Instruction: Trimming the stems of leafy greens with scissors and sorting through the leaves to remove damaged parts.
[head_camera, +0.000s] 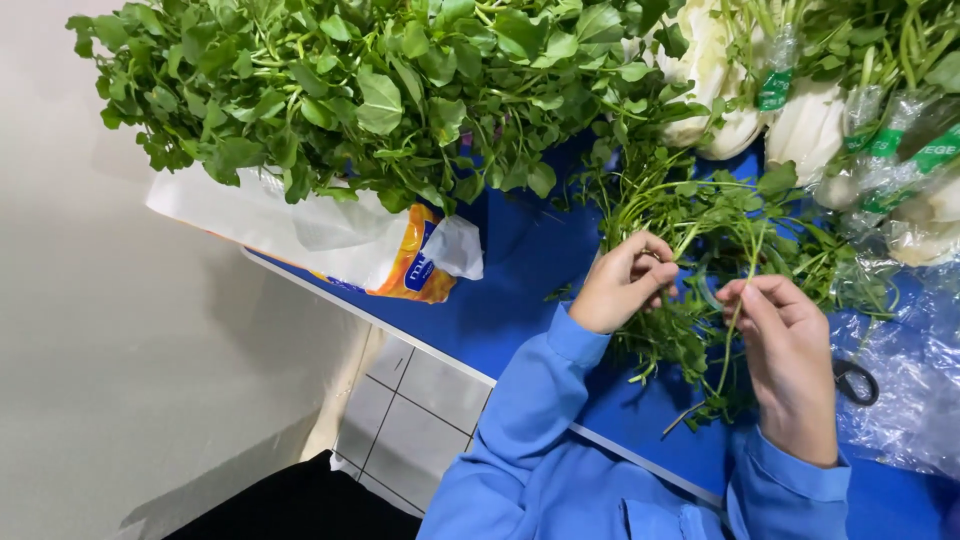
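My left hand (622, 283) pinches the upper stems of a small bunch of leafy green sprigs (700, 240) lying on the blue table (500, 300). My right hand (787, 352) holds one thin green stem (732, 340) between fingers and thumb, the stem hanging down toward the table edge. Both arms wear blue sleeves. The two hands are close together over the loose greens.
A large heap of leafy greens (340, 90) sits on a white and orange plastic bag (330, 240) at the left. White-stemmed cabbages (800, 120) with green tape lie at the back right. Scissors (855, 380) rest on clear plastic wrap (900, 390). Tiled floor (400, 420) lies below.
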